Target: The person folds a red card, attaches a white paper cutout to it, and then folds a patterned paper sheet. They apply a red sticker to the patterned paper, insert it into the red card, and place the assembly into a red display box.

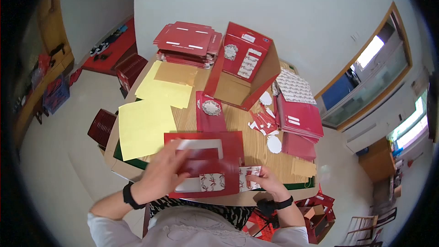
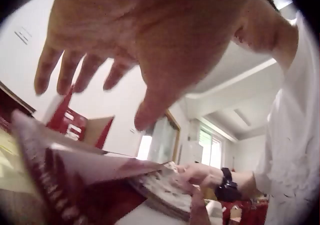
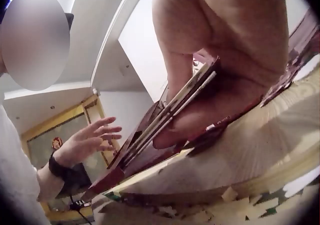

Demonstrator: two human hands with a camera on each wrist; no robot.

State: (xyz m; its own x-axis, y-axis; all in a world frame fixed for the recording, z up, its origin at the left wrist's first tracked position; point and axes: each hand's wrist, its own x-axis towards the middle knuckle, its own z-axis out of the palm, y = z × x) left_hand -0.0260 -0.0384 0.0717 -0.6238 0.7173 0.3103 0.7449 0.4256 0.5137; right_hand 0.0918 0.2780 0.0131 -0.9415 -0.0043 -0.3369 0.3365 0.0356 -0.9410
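Note:
A flat red cardboard sheet (image 1: 231, 155) with white cut-out areas lies at the table's front edge. A white card printed with red-and-black bows (image 1: 245, 179) juts from its right side, and a patch of the same print (image 1: 212, 182) shows within the sheet. My right hand (image 1: 270, 184) pinches the jutting card between thumb and fingers; in the right wrist view thin layered card edges (image 3: 172, 105) run between them. My left hand (image 1: 160, 169) hovers above the sheet's left part, its fingers (image 2: 67, 70) extended and spread, holding nothing.
Behind the sheet stand a red folded carton (image 1: 256, 82) and a red panel with a lace-like oval (image 1: 211, 114). Yellow sheets (image 1: 144, 130) lie left, a stack of red boards (image 1: 187, 39) at the back. Red boards (image 1: 299, 116) and paper scraps (image 1: 263, 121) lie right.

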